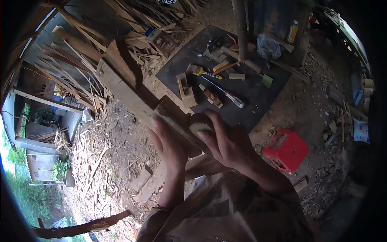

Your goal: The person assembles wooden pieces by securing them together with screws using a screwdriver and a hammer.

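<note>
My left hand is closed around the underside of a long pale wooden piece, its thumb pressed on the near edge. The wood slants from the upper left down toward my chest, with a rough brown upper part and a raised narrow block along its lower half. My right hand curls around a rounded, light-faced piece against the lower end of the wood, thumb lying on its face. What this rounded piece is, I cannot tell.
A dark mat on the ground bears a screwdriver, a yellow-handled brush, small wood blocks and a plastic bag. A red plastic stool stands at right. Wood strips lean at left; shavings cover the ground.
</note>
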### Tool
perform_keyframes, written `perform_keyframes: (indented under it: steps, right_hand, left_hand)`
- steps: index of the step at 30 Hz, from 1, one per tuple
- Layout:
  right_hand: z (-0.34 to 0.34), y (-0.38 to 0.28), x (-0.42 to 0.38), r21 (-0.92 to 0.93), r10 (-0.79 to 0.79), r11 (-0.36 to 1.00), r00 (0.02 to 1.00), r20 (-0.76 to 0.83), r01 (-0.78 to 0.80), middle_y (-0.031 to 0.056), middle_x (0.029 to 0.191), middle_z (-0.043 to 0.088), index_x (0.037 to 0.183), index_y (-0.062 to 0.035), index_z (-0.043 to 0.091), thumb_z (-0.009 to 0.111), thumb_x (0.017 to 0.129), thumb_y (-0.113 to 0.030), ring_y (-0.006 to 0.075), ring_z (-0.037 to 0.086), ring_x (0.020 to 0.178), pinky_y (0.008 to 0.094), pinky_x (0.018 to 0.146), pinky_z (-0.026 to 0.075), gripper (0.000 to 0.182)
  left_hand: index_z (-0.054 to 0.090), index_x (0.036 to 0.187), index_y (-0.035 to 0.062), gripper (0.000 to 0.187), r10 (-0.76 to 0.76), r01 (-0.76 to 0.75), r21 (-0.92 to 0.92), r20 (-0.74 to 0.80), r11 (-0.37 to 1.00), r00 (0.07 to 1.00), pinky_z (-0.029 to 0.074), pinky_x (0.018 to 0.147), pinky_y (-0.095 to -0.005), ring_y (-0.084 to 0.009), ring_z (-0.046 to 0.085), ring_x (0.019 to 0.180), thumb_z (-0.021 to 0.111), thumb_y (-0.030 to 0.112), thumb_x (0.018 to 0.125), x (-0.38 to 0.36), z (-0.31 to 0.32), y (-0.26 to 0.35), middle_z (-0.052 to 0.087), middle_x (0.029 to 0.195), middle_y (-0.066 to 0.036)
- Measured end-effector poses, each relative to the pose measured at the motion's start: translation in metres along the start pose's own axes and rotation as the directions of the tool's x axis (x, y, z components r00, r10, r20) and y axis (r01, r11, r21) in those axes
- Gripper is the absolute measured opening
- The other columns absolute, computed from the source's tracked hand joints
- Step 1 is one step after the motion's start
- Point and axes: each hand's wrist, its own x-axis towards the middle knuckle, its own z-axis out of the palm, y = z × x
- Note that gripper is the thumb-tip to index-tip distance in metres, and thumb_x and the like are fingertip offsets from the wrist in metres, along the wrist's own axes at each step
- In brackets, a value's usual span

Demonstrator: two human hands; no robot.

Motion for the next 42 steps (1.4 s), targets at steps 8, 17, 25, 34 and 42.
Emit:
perform_keyframes:
  steps: [8, 17, 25, 34, 42]
  right_hand:
    - [0.048, -0.029, 0.005, -0.029, 0.059, 0.998, 0.998, 0.018, -0.058, 0.0180, 0.089, 0.074, 0.135, -0.0027, 0.049, 0.055, 0.112, -0.038, 0.0324, 0.071, 0.056, 0.0415, 0.043, 0.053, 0.042]
    - [0.132, -0.035, 0.022, -0.090, 0.128, 0.988, 0.991, 0.043, -0.123, 0.0163, 0.061, 0.066, 0.128, -0.0023, 0.053, 0.048, 0.114, -0.041, 0.0355, 0.069, 0.052, 0.0431, 0.044, 0.050, 0.042]
    - [0.168, -0.058, 0.035, -0.184, 0.218, 0.962, 0.974, 0.067, -0.203, 0.0216, 0.076, 0.072, 0.130, -0.0028, 0.054, 0.048, 0.114, -0.040, 0.0397, 0.073, 0.065, 0.0462, 0.054, 0.056, 0.041]
    - [0.201, -0.081, 0.043, -0.254, 0.270, 0.939, 0.955, 0.124, -0.232, 0.0209, 0.083, 0.074, 0.130, -0.0038, 0.054, 0.051, 0.113, -0.041, 0.0420, 0.073, 0.070, 0.0479, 0.058, 0.057, 0.041]
    - [0.225, -0.096, 0.045, -0.313, 0.102, 0.949, 0.982, 0.161, -0.047, 0.0179, 0.078, 0.073, 0.129, -0.0002, 0.053, 0.058, 0.110, -0.037, 0.0385, 0.073, 0.062, 0.0454, 0.052, 0.056, 0.041]
  left_hand:
    - [0.047, 0.148, -0.0011, 0.069, -0.134, 0.134, 0.056, -0.012, 0.989, 0.991, 0.053, 0.101, -0.0379, -0.0244, 0.064, 0.118, 0.044, 0.059, 0.113, 0.029, -0.043, 0.001, 0.062, 0.133, -0.018]
    - [0.055, 0.150, 0.0022, 0.057, -0.303, 0.298, -0.088, -0.055, 0.950, 0.951, 0.051, 0.107, -0.0353, -0.0204, 0.064, 0.124, 0.048, 0.046, 0.115, 0.062, -0.115, -0.036, 0.064, 0.140, -0.014]
    - [0.057, 0.146, 0.0012, 0.061, -0.369, 0.371, -0.149, 0.043, 0.916, 0.928, 0.053, 0.103, -0.0338, -0.0199, 0.066, 0.117, 0.052, 0.052, 0.112, 0.085, -0.154, -0.045, 0.067, 0.134, -0.014]
    - [0.058, 0.143, 0.0032, 0.059, -0.388, 0.388, -0.255, 0.051, 0.886, 0.920, 0.055, 0.098, -0.0340, -0.0194, 0.067, 0.110, 0.049, 0.053, 0.113, 0.095, -0.191, -0.051, 0.068, 0.126, -0.012]
    - [0.058, 0.141, 0.0057, 0.056, -0.383, 0.371, -0.361, 0.040, 0.856, 0.923, 0.057, 0.094, -0.0349, -0.0182, 0.069, 0.105, 0.048, 0.054, 0.113, 0.096, -0.226, -0.060, 0.068, 0.120, -0.009]
